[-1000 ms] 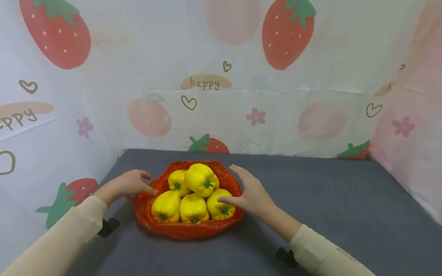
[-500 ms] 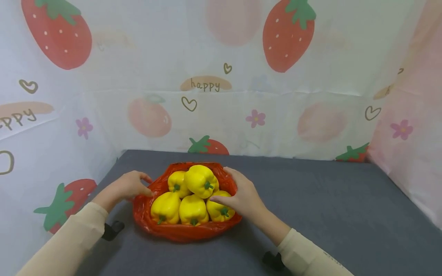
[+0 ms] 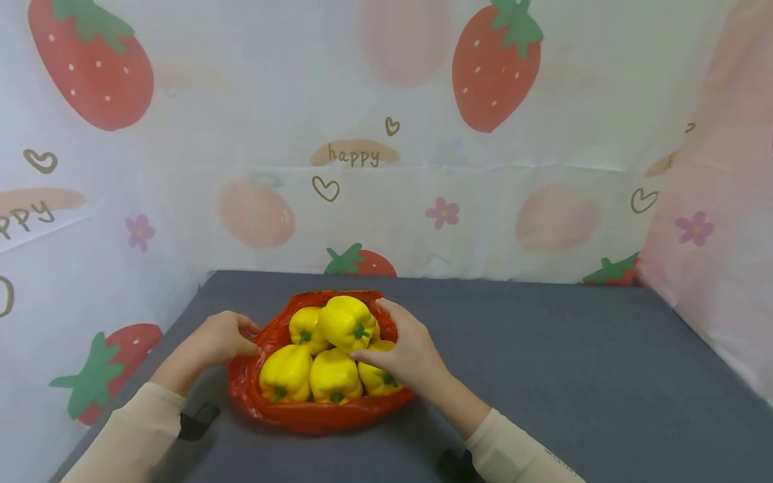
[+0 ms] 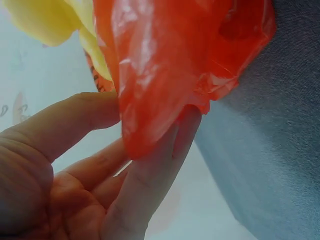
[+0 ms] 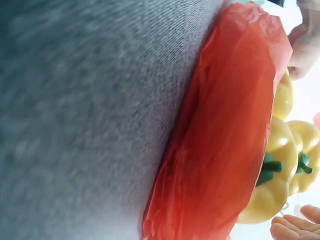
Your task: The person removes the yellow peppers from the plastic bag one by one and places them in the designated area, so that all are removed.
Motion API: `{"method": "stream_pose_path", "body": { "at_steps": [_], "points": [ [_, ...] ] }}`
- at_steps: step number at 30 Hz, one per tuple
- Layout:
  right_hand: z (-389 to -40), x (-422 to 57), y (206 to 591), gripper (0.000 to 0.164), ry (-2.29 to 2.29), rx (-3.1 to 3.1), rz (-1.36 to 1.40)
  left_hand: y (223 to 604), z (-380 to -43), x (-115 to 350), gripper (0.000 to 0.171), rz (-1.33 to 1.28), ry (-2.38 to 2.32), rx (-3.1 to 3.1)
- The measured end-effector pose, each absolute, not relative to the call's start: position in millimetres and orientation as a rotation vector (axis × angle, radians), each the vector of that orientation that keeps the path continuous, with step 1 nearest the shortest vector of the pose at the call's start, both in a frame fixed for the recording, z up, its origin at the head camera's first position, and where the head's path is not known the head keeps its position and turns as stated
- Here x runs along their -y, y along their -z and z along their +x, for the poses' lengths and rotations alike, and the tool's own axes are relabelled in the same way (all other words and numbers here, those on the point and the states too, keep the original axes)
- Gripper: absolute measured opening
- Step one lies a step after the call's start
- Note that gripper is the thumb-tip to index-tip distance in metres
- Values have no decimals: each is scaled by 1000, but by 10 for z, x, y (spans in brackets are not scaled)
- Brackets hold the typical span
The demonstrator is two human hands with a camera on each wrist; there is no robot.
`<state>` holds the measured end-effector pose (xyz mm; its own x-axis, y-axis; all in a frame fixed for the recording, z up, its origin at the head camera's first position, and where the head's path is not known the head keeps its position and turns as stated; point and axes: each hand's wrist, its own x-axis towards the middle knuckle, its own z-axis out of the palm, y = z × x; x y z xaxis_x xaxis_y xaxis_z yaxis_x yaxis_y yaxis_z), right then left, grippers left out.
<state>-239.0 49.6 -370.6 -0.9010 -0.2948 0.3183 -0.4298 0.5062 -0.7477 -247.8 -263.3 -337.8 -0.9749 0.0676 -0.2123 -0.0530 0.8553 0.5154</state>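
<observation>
A red plastic bag sits on the table, its mouth rolled wide around several yellow bell peppers with green stems. One pepper rests on top of the others. At the bag's left side my left hand has a fold of the red plastic between thumb and fingers, as the left wrist view shows. My right hand is at the right side, thumb stretched over the right front pepper and fingers spread along the back right rim. In the right wrist view its fingertips appear near the peppers.
The bag stands on a dark grey cloth-covered table. A white curtain printed with strawberries, hearts and flowers closes off the back and both sides. Black straps show at both sleeve cuffs.
My right hand has moved left, in toward the bag's right side, and its thumb now overlaps the peppers more. My left hand has closed in slightly on the bag's left rim. The peppers keep their arrangement.
</observation>
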Motion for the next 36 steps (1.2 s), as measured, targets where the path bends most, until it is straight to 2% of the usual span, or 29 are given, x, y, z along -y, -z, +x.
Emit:
{"method": "stream_pose_path", "body": {
  "at_steps": [11, 36],
  "points": [
    [-2413, -422, 3696, 82, -1364, 2544, 593, 3336, -2427, 2595, 38, 3, -857, -2848],
    [-2392, -254, 3664, 82, -1460, 2603, 500, 3366, -2308, 2685, 39, -12, -896, -2885]
  ]
}}
